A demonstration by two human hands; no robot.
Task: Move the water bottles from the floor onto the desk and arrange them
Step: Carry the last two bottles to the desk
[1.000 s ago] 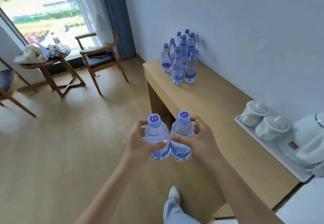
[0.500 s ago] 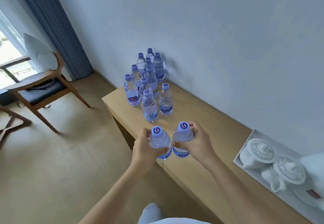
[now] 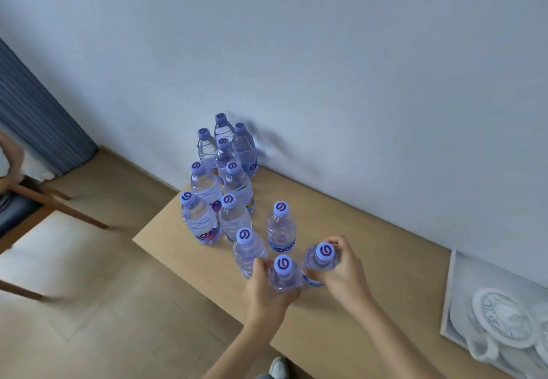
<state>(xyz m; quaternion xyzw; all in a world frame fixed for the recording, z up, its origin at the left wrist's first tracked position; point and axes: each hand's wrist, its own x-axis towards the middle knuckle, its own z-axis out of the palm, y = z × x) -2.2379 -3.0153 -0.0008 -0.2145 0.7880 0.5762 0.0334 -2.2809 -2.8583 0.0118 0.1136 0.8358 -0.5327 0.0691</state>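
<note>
The person is standing at the near edge of the wooden worktop (image 3: 370, 263), holding a water bottle in each hand. The left hand (image 3: 268, 289) is wrapping its fingers around the left bottle (image 3: 284, 275) just below its purple cap, and the right hand (image 3: 344, 272) is gripping the right bottle (image 3: 321, 261) in the same way, thumb on the near side and fingers curled over the far side. The two hands are close together, their bottles side by side and nearly touching, both upright over the worktop. Whether the bottle bases are resting on the wood I cannot tell, since the hands are covering them.

Just beyond the hands, a cluster of bottles (image 3: 225, 183) is standing upright on the worktop, running back in loose rows toward the pale wall (image 3: 326, 67). One bottle (image 3: 281, 227) is standing slightly apart on the right of the group, just beyond the held pair.

At the right end of the worktop a white tray (image 3: 456, 289) is carrying white lidded cups (image 3: 504, 319). On the left, a wooden chair (image 3: 35, 200) is sitting on the floor (image 3: 103, 304) beside a blue curtain (image 3: 35, 117).
</note>
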